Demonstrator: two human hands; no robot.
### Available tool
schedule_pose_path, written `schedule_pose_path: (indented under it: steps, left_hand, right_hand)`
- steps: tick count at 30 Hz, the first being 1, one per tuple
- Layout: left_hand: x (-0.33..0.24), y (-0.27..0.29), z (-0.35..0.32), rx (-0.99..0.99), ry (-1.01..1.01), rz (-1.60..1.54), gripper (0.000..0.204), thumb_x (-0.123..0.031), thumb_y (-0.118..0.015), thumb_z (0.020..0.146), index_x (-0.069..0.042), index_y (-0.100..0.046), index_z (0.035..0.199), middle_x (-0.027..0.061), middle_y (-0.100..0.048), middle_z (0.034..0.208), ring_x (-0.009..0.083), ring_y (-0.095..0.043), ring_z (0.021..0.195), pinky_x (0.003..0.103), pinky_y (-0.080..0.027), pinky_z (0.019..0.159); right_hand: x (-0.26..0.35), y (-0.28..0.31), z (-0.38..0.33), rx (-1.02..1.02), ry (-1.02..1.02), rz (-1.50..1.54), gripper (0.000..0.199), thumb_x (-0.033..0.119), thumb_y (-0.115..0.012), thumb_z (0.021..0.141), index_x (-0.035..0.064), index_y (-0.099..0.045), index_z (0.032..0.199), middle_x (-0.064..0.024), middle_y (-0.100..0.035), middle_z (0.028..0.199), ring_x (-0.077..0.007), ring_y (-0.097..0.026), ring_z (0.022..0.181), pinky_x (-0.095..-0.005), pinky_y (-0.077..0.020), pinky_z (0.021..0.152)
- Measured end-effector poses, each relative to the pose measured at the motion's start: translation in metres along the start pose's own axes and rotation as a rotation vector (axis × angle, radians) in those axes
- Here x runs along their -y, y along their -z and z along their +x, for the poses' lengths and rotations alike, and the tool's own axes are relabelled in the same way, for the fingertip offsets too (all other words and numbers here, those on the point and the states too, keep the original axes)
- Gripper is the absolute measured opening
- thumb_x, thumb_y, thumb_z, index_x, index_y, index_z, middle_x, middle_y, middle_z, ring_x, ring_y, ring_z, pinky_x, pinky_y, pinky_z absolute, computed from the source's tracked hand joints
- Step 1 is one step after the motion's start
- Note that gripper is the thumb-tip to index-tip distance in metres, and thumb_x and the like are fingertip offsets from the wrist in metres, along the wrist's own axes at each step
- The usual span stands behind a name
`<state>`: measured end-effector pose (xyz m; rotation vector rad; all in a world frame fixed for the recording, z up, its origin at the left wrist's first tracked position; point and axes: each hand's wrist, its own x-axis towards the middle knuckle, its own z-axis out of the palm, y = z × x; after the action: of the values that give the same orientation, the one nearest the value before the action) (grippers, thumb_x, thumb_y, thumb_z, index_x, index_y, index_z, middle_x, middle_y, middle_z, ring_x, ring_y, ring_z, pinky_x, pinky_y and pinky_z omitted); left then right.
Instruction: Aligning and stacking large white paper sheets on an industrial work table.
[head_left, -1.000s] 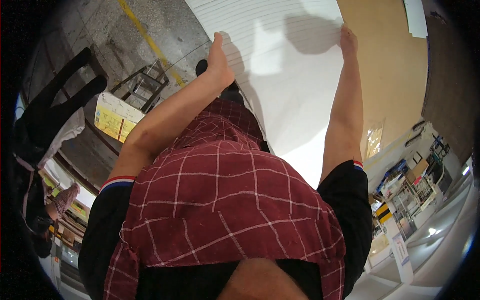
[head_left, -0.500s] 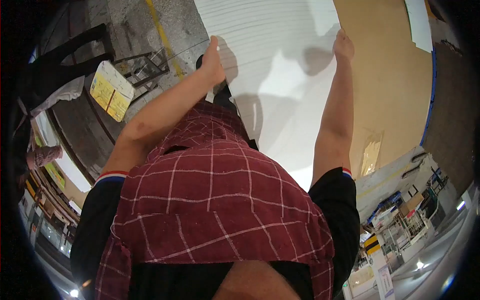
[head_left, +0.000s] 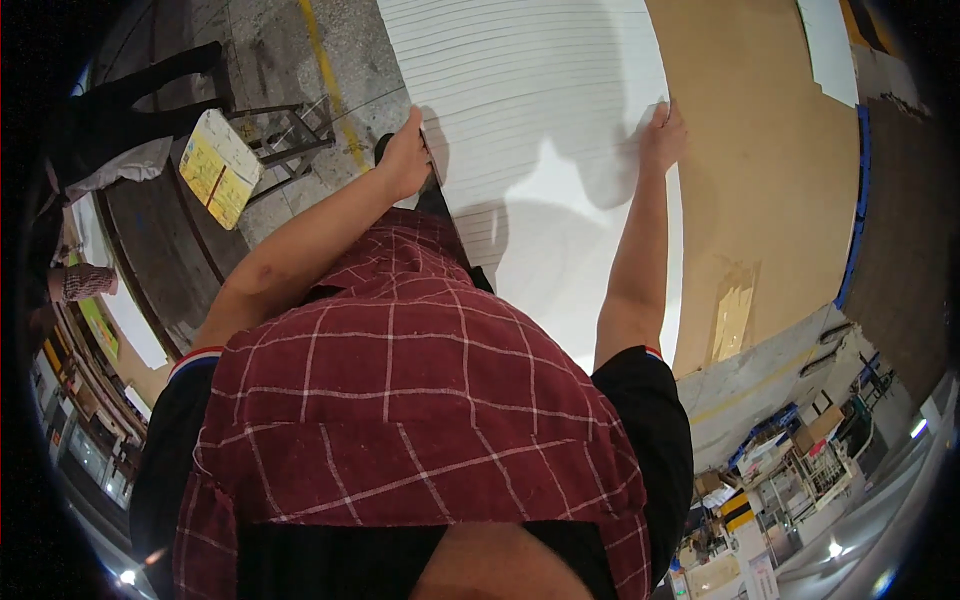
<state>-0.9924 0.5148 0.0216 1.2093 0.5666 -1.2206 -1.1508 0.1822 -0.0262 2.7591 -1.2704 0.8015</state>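
A long white sheet [head_left: 560, 170] with thin dark lines running across its upper part lies before me and reaches up close to my apron. On its left edge is my left hand [head_left: 406, 160], thumb pointing away from me and the other fingers curled at the edge, partly hidden. My right hand [head_left: 664, 140] grips the opposite edge, its fingers bent over the border. Shadows of my arms and head fall across the sheet. Beneath and to the right of it spreads a brown cardboard sheet [head_left: 755, 170].
A stool with a worn yellow-and-white seat [head_left: 220, 168] stands at left on the grey floor, near a yellow floor line [head_left: 325, 65]. Beyond it is another person's dark-clothed leg [head_left: 150, 85]. A blue edge [head_left: 855, 210] borders the cardboard at right. Cluttered shelving [head_left: 800, 450] lies lower right.
Both hands have come closer to my body along the sheet's edges. The whole view has shifted slightly, with the sheet and cardboard appearing farther left.
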Motion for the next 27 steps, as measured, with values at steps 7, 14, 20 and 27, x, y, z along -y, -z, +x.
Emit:
schedule_pose_path:
  steps: [7,14,20,27]
  left_hand:
    - [-0.002,0.000,-0.008,-0.085,-0.026,0.034,0.054,-0.049,-0.036,0.080,-0.011,-0.032,0.118,0.0040,-0.037,0.116,0.0195,-0.031,0.107,0.037,-0.017,0.092]
    - [0.000,0.009,0.002,0.011,0.026,0.054,0.050,-0.046,-0.038,0.080,-0.011,-0.034,0.116,0.0030,-0.039,0.112,0.0191,-0.035,0.101,0.037,-0.026,0.086]
    - [-0.006,0.026,-0.001,-0.191,-0.118,0.143,0.042,-0.034,-0.046,0.079,-0.009,-0.039,0.112,0.0025,-0.042,0.105,0.0156,-0.043,0.086,0.029,-0.035,0.070]
    - [-0.016,0.035,-0.002,-0.112,-0.207,0.253,0.045,-0.031,-0.052,0.076,-0.007,-0.039,0.113,0.0028,-0.046,0.099,0.0150,-0.044,0.087,0.029,-0.034,0.074]
  right_hand:
    - [0.009,0.004,0.007,0.342,-0.251,0.043,0.031,0.033,-0.036,0.082,0.0132,-0.050,0.100,-0.0123,-0.052,0.094,-0.0298,-0.048,0.086,-0.0415,-0.0392,0.072]
    - [0.017,0.001,0.000,0.170,-0.242,-0.134,0.038,0.037,-0.030,0.083,0.0086,-0.051,0.099,-0.0133,-0.052,0.095,-0.0307,-0.048,0.086,-0.0399,-0.0381,0.075]
    - [0.029,0.010,0.001,0.131,-0.283,-0.111,0.032,0.033,-0.032,0.082,0.0143,-0.051,0.100,-0.0137,-0.052,0.094,-0.0312,-0.047,0.086,-0.0391,-0.0396,0.073]
    - [0.001,0.018,0.004,0.212,-0.316,0.071,0.032,0.028,-0.037,0.081,0.0066,-0.052,0.098,-0.0157,-0.051,0.097,-0.0317,-0.047,0.088,-0.0404,-0.0381,0.075]
